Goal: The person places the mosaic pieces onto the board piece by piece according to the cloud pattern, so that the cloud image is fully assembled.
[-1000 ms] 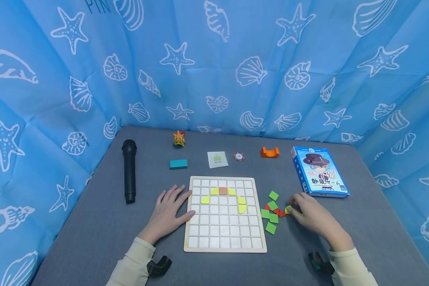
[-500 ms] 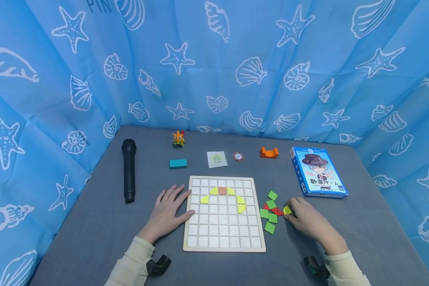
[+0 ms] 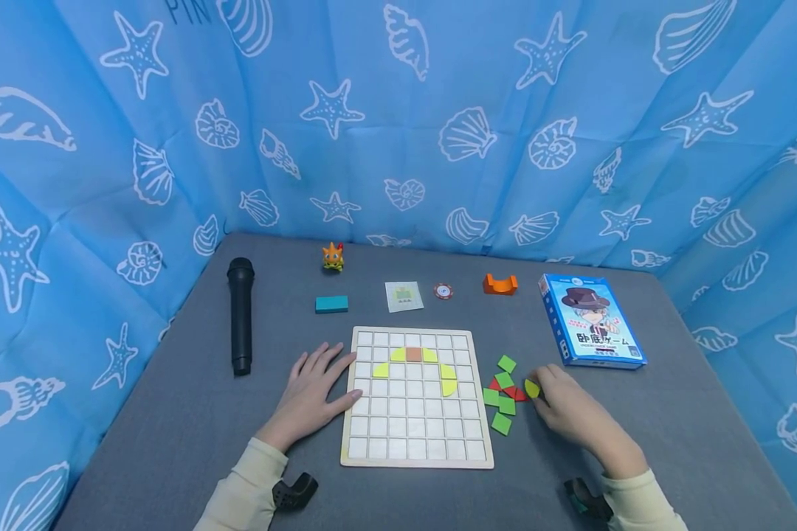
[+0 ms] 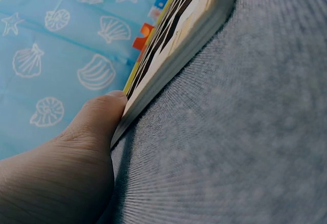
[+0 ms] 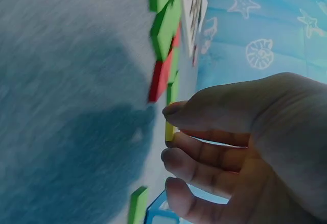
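A wooden grid board [image 3: 417,442] lies on the grey table [image 3: 173,428], with several yellow curved pieces [image 3: 449,387] and an orange-brown square [image 3: 414,354] set in its upper rows. My left hand [image 3: 315,391] lies flat against the board's left edge, fingers straight; the left wrist view shows the thumb [image 4: 97,117] touching the board's edge [image 4: 168,50]. My right hand [image 3: 561,405] pinches a small yellow piece [image 3: 532,388] between thumb and finger, lifted just right of a pile of green tiles [image 3: 507,404] and red tiles [image 3: 516,394]. The right wrist view shows that yellow piece [image 5: 169,131] at my fingertips.
A black microphone [image 3: 240,313] lies at the left. Along the back sit an orange toy figure [image 3: 333,257], a teal block [image 3: 331,304], a small card [image 3: 404,296], a poker chip [image 3: 443,291] and an orange holder [image 3: 500,283]. A blue game box [image 3: 591,321] lies right. Blue seashell curtains surround the table.
My right hand has drawn slightly left and toward me with the yellow piece, raising it off the table beside the tile pile. The left hand has not moved.
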Demonstrator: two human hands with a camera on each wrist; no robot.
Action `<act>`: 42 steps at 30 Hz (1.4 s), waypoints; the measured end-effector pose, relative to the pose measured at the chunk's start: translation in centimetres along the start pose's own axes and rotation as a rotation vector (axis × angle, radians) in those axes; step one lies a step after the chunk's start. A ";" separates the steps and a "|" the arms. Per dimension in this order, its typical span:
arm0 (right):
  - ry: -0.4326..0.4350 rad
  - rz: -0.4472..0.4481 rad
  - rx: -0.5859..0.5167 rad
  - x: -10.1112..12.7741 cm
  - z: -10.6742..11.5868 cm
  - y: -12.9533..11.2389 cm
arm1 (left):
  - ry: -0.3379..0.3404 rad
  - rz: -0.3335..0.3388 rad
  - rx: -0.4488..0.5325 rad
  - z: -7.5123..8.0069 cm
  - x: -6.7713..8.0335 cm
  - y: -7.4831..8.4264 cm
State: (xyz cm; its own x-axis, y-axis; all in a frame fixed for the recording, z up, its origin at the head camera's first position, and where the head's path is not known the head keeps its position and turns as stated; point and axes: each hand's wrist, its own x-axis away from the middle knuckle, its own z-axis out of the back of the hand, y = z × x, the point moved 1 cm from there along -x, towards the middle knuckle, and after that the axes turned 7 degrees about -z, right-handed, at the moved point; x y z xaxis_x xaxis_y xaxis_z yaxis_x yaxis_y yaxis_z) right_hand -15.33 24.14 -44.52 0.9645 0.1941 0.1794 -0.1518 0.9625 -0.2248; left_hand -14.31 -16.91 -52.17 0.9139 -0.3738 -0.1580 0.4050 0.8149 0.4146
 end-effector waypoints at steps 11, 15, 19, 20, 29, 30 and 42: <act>0.103 0.162 -0.035 -0.7 0.6 -5.6 | -0.009 0.003 0.005 0.1 0.0 0.1; 0.101 0.250 -0.015 -1.2 -0.1 -8.0 | -0.001 -0.002 0.001 0.1 0.1 0.1; 0.099 0.338 -0.016 -1.7 -0.6 -10.4 | 0.008 -0.008 0.003 0.1 0.1 0.1; 0.100 0.359 -0.016 -1.8 -0.8 -11.0 | 0.011 -0.012 0.004 0.1 0.1 0.1; 0.031 0.505 0.002 -2.9 -2.3 -15.2 | 0.016 -0.010 0.013 0.1 0.1 0.2; 0.025 0.518 0.002 -3.1 -2.5 -15.5 | 0.017 -0.012 0.013 0.1 0.1 0.2; 0.085 0.594 0.018 -4.1 -4.0 -17.6 | 0.016 -0.010 0.007 0.3 0.1 0.3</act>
State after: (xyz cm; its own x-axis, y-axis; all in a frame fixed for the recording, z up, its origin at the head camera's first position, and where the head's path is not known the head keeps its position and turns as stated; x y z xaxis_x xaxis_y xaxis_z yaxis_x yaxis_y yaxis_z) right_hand -15.76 5.62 -45.17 0.7272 0.6847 -0.0496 -0.6732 0.6971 -0.2466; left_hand -14.06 -16.80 -51.80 0.9100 -0.3751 -0.1765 0.4143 0.8081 0.4188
